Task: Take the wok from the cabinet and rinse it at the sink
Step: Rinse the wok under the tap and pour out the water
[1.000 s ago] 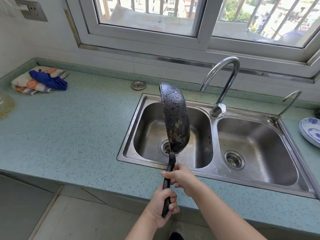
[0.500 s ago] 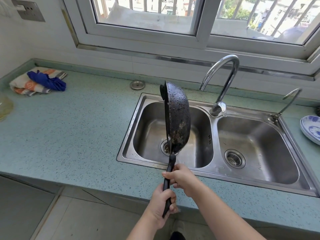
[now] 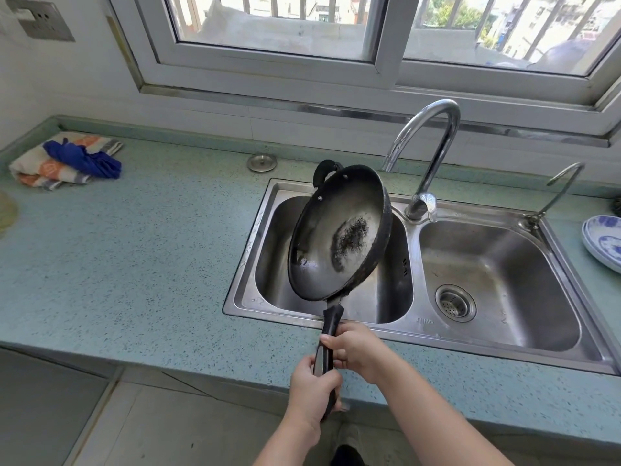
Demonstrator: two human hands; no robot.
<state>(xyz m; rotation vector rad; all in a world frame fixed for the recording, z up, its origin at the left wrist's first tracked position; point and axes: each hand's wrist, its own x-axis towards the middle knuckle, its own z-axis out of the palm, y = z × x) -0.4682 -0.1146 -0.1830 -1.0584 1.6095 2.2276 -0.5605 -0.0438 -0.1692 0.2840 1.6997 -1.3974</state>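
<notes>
The black wok (image 3: 339, 230) hangs tilted over the left basin of the steel double sink (image 3: 416, 319), its wet inside facing me and a dark patch in its middle. Both hands hold its long black handle. My left hand (image 3: 312, 393) grips the lower end of the handle over the counter's front edge. My right hand (image 3: 356, 348) grips it higher up, close to the sink rim. The curved tap (image 3: 426, 156) stands behind the divider between the basins, and I see no water running from it.
Folded cloths with a blue rag (image 3: 67, 159) lie at the counter's far left. A round metal sink plug (image 3: 262, 162) rests behind the sink. Blue-and-white plates (image 3: 605, 243) sit at the right edge. A small second tap (image 3: 554, 193) stands behind the right basin.
The wok has rolled about its handle from edge-on, with its wet underside showing, to its inside facing me. Both hands kept their hold on the handle.
</notes>
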